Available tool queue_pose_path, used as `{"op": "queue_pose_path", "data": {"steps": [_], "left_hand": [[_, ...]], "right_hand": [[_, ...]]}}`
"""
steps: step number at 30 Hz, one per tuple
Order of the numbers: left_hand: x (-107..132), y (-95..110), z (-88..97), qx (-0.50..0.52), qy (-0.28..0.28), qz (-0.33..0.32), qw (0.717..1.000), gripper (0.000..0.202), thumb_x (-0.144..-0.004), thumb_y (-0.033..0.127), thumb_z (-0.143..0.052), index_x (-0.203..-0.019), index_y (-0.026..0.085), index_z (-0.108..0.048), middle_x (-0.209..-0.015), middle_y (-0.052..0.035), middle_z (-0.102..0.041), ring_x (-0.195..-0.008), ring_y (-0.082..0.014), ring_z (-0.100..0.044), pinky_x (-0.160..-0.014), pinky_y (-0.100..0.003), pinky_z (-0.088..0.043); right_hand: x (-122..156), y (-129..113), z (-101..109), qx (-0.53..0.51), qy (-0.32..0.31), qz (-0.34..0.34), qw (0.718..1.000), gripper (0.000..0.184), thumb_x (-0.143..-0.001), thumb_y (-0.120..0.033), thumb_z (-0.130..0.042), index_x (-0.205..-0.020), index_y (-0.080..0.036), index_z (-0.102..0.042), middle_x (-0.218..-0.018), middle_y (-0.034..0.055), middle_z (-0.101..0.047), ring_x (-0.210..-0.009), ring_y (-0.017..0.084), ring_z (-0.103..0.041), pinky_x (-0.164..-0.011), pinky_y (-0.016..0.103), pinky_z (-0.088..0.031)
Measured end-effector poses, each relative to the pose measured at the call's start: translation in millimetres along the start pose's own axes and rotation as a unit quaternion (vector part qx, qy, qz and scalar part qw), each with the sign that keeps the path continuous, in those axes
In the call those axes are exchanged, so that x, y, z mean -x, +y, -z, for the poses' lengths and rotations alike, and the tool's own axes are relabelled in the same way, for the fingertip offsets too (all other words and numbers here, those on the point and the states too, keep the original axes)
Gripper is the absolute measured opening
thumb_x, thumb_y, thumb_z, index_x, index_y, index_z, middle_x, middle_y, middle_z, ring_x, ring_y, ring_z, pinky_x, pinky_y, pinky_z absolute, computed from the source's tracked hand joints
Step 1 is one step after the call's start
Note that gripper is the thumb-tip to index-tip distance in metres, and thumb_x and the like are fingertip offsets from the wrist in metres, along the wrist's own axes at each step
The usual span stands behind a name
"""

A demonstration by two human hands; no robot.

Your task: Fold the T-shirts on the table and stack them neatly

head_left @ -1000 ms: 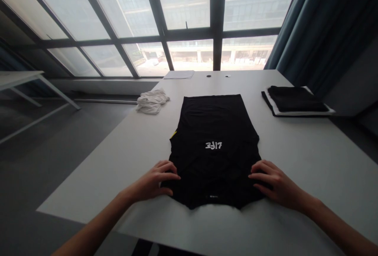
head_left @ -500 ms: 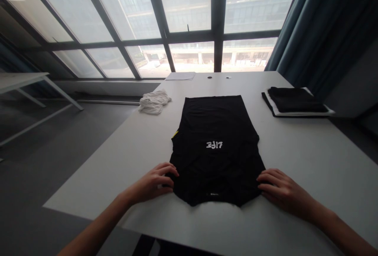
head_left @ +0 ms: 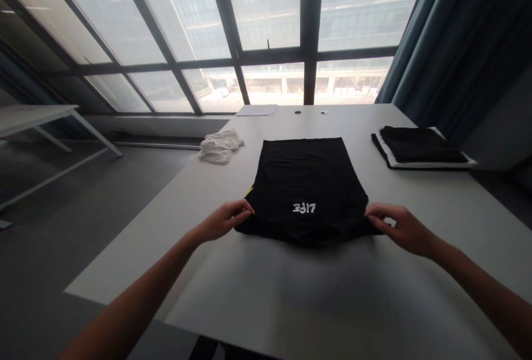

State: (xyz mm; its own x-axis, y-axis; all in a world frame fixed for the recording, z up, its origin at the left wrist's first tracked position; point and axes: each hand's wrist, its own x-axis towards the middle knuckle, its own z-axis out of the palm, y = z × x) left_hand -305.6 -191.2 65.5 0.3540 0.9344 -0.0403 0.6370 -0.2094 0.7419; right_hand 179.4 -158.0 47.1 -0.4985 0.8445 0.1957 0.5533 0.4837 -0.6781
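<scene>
A black T-shirt (head_left: 305, 174) lies on the white table (head_left: 166, 271), its straight hem toward the window and white lettering upside down to me. Its near part is raised off the tabletop and bends down between my hands; the collar is out of sight beneath. At the shirt's left edge my left hand (head_left: 224, 219) is closed, pinching the fabric between thumb and fingers. My right hand (head_left: 397, 224) pinches the opposite edge, a little below the lettering's level. A bit of yellow shows at the shirt's left side.
A crumpled white cloth (head_left: 220, 147) sits at the table's left edge. Folded black and white garments (head_left: 421, 147) are stacked at the right. Papers (head_left: 256, 109) lie at the far end, before the window. Another white table (head_left: 37, 111) stands at left, a blue curtain (head_left: 432, 44) at right.
Both hands have gripped the shirt's sides and moved away from me, lifting its near part. The collar and its label, visible before, are now hidden.
</scene>
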Motion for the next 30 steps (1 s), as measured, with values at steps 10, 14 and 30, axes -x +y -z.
{"op": "queue_pose_path", "data": {"steps": [10, 14, 30], "left_hand": [[-91.2, -33.6, 1.9, 0.090, 0.109, 0.136, 0.980, 0.055, -0.073, 0.071, -0.064, -0.080, 0.017, -0.061, -0.066, 0.0032, -0.051, -0.060, -0.0124, -0.043, -0.053, -0.024, -0.033], [-83.6, -45.8, 1.8, 0.154, 0.047, 0.170, 0.972, 0.059, -0.072, 0.067, -0.072, -0.102, 0.017, -0.066, -0.072, 0.0025, -0.056, -0.061, -0.0112, -0.047, -0.053, -0.022, -0.033], [-113.0, -46.9, 50.4, 0.125, 0.114, 0.032, 0.985, 0.058, -0.070, 0.052, -0.080, -0.114, 0.015, -0.074, -0.109, -0.0096, -0.074, -0.099, -0.0257, -0.064, -0.085, -0.033, -0.050]], "right_hand": [[-104.7, 50.0, -14.4, -0.007, 0.027, -0.085, 0.996, 0.032, -0.084, -0.043, -0.055, -0.075, -0.018, -0.072, -0.074, 0.0035, -0.072, -0.073, 0.021, -0.065, -0.071, 0.031, -0.049], [-98.9, 60.1, -19.1, -0.010, 0.015, -0.122, 0.992, 0.039, -0.085, -0.051, -0.057, -0.073, -0.017, -0.073, -0.070, 0.0038, -0.072, -0.069, 0.020, -0.064, -0.067, 0.031, -0.048], [-135.6, 68.1, 18.3, -0.116, 0.154, -0.089, 0.977, 0.025, -0.072, -0.034, -0.070, -0.089, -0.016, -0.074, -0.083, 0.0072, -0.075, -0.078, 0.021, -0.069, -0.074, 0.032, -0.054]]}}
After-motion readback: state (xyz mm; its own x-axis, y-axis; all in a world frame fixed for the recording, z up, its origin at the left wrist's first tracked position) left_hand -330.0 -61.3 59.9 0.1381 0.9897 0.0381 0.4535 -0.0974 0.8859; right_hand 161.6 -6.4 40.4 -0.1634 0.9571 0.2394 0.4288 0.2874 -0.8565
